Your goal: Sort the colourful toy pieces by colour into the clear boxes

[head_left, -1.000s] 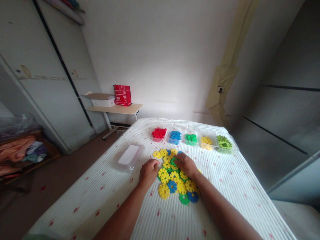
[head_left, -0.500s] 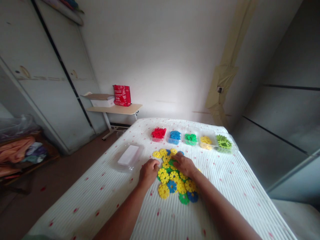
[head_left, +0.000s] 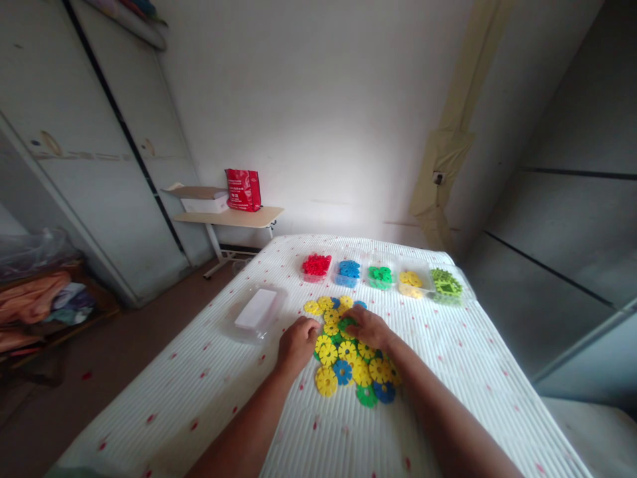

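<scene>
A loose pile of flower-shaped plastic discs [head_left: 347,352], mostly yellow with some green and blue, lies spread on the white bedspread. At the left edge of the pile rests my left hand [head_left: 298,342], its fingers curled in; whatever they may hold is hidden. My right hand [head_left: 372,326] reaches over the upper part of the pile from the right. Its bent fingertips are closed at a green disc [head_left: 347,324], partly covered by the fingers. A blue disc [head_left: 343,372] and a yellow disc [head_left: 326,382] lie at the near side.
Beyond the pile, clear tubs stand in a row, holding red pieces [head_left: 316,265], blue pieces [head_left: 348,269], green pieces [head_left: 381,276], yellow pieces [head_left: 411,280] and light-green pieces [head_left: 446,283]. A clear plastic lid [head_left: 271,320] with a white label lies left. A side table [head_left: 259,218] carries a red bag [head_left: 243,190].
My right hand has shifted slightly right and down, and more of the green disc at its fingertips shows. My left hand has barely moved.
</scene>
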`<action>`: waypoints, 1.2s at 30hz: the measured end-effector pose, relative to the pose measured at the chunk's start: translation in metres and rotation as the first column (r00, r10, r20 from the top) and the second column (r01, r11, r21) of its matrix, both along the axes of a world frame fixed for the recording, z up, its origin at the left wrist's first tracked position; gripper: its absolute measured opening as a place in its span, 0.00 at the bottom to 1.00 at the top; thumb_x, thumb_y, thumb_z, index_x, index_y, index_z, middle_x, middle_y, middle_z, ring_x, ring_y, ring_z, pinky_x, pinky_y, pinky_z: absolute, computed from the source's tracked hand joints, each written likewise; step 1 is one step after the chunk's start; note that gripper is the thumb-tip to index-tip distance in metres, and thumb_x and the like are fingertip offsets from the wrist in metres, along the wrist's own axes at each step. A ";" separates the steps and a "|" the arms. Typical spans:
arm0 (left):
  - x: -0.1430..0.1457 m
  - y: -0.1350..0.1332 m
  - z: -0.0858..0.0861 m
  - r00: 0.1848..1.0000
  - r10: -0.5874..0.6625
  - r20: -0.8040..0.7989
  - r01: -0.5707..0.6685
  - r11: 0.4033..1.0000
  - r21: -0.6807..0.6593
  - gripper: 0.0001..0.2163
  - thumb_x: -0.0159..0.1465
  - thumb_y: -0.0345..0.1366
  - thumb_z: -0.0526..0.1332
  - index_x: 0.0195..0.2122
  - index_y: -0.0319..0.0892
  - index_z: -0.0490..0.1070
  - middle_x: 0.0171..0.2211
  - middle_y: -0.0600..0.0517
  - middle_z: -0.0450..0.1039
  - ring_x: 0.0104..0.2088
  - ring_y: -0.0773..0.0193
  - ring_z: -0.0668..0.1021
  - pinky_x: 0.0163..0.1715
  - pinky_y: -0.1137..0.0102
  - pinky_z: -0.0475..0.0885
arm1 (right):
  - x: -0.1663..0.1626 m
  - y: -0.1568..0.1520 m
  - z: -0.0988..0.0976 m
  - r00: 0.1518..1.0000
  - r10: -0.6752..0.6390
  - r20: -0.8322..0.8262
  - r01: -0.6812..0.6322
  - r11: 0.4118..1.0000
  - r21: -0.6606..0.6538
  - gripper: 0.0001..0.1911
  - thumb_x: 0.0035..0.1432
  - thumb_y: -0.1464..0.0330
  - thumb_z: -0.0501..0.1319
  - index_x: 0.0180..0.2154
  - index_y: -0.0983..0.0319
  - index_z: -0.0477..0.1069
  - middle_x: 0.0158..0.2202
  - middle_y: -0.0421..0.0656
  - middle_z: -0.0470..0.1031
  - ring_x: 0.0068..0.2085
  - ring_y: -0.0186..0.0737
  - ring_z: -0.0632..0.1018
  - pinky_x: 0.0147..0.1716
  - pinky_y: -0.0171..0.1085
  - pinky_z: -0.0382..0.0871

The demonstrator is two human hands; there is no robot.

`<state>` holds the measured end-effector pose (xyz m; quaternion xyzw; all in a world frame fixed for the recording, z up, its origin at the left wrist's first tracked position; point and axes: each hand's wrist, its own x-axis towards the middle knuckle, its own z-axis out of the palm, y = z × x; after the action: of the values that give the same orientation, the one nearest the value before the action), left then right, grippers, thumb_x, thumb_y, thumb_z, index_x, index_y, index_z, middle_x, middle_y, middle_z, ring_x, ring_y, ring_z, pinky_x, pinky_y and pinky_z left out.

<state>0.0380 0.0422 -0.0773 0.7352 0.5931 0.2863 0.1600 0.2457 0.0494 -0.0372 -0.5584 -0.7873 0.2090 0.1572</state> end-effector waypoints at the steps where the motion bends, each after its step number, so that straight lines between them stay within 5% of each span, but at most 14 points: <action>1: 0.000 0.000 0.000 1.000 0.000 -0.006 0.000 1.000 0.007 0.09 0.58 0.27 0.54 0.32 0.44 0.73 0.35 0.54 0.74 0.36 0.68 0.74 0.37 0.75 0.63 | 0.000 0.000 0.001 1.000 0.002 0.000 -0.002 1.000 -0.011 0.18 0.51 0.69 0.59 0.46 0.55 0.72 0.43 0.42 0.70 0.43 0.40 0.72 0.43 0.36 0.63; 16: 0.000 0.000 0.000 1.000 0.012 -0.020 -0.012 1.000 0.004 0.09 0.58 0.27 0.54 0.32 0.45 0.73 0.36 0.55 0.74 0.37 0.68 0.74 0.37 0.75 0.63 | -0.002 0.003 0.004 0.996 -0.089 -0.022 0.088 0.994 -0.059 0.13 0.42 0.68 0.64 0.34 0.61 0.70 0.33 0.39 0.69 0.33 0.34 0.69 0.30 0.32 0.60; 20: 0.000 -0.001 0.001 1.000 0.025 -0.013 -0.025 0.999 -0.022 0.09 0.58 0.27 0.55 0.33 0.45 0.73 0.36 0.55 0.74 0.37 0.68 0.74 0.38 0.75 0.63 | 0.000 0.002 0.004 0.967 -0.127 -0.221 0.105 0.988 -0.108 0.12 0.37 0.73 0.65 0.29 0.62 0.67 0.27 0.35 0.67 0.29 0.32 0.67 0.27 0.30 0.59; 25: 0.000 -0.002 0.003 1.000 0.014 -0.002 -0.014 0.999 -0.031 0.09 0.58 0.27 0.54 0.33 0.45 0.73 0.36 0.55 0.75 0.37 0.68 0.74 0.39 0.75 0.63 | 0.015 0.006 0.008 0.819 -0.180 -0.545 0.073 0.975 -0.212 0.08 0.39 0.71 0.63 0.24 0.61 0.63 0.18 0.32 0.62 0.21 0.29 0.65 0.20 0.30 0.59; 29: 0.000 -0.002 0.002 1.000 0.005 0.002 -0.005 1.000 -0.016 0.09 0.58 0.27 0.54 0.32 0.44 0.73 0.36 0.54 0.74 0.37 0.68 0.74 0.38 0.75 0.63 | 0.042 0.032 0.025 0.738 -0.294 -0.608 0.261 0.954 -0.144 0.10 0.43 0.65 0.62 0.27 0.61 0.63 0.16 0.33 0.63 0.18 0.30 0.66 0.18 0.30 0.61; 32: 0.000 -0.001 0.001 1.000 0.003 0.007 -0.003 1.000 -0.009 0.09 0.58 0.27 0.54 0.32 0.44 0.73 0.35 0.54 0.74 0.37 0.68 0.74 0.38 0.75 0.63 | 0.064 0.060 0.038 0.661 -0.428 -0.617 0.526 0.850 -0.026 0.15 0.44 0.64 0.63 0.34 0.64 0.67 0.24 0.41 0.73 0.21 0.32 0.72 0.20 0.31 0.66; 36: -0.001 -0.001 0.001 1.000 0.004 0.024 -0.004 1.000 -0.011 0.10 0.58 0.27 0.54 0.32 0.44 0.73 0.35 0.54 0.74 0.37 0.69 0.74 0.38 0.76 0.64 | 0.080 0.076 0.038 0.706 -0.558 -0.437 0.647 0.759 0.075 0.22 0.45 0.69 0.62 0.44 0.67 0.68 0.39 0.51 0.76 0.26 0.36 0.77 0.24 0.33 0.70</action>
<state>0.0375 0.0416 -0.0760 0.7297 0.5942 0.2923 0.1706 0.3258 0.1252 0.0004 -0.7115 -0.5305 0.1623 0.4312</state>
